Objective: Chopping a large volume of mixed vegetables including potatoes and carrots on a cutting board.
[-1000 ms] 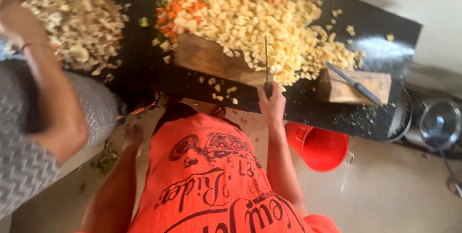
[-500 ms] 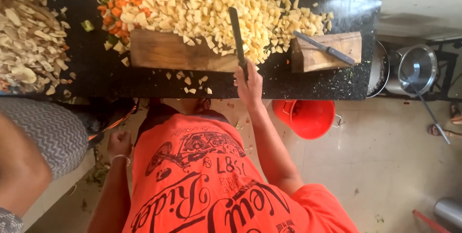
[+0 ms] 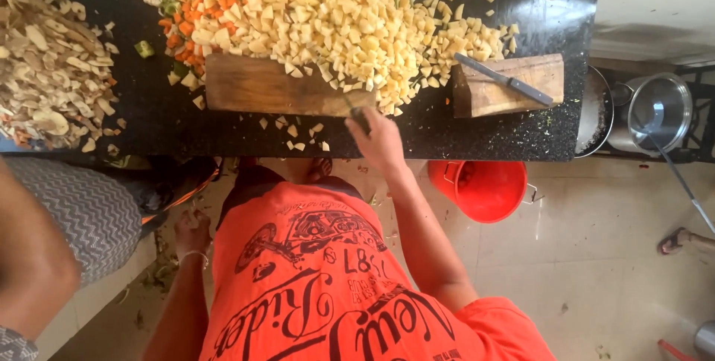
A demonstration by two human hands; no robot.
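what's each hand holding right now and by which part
The right hand grips a knife by its handle, blade at the wooden chopping board. The left hand hangs low by the body; holding nothing that shows.

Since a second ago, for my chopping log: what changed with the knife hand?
The right hand tipped its knife from upright down flat against the cutting board. The left hand stays down by the waist; the second knife stays on its block.
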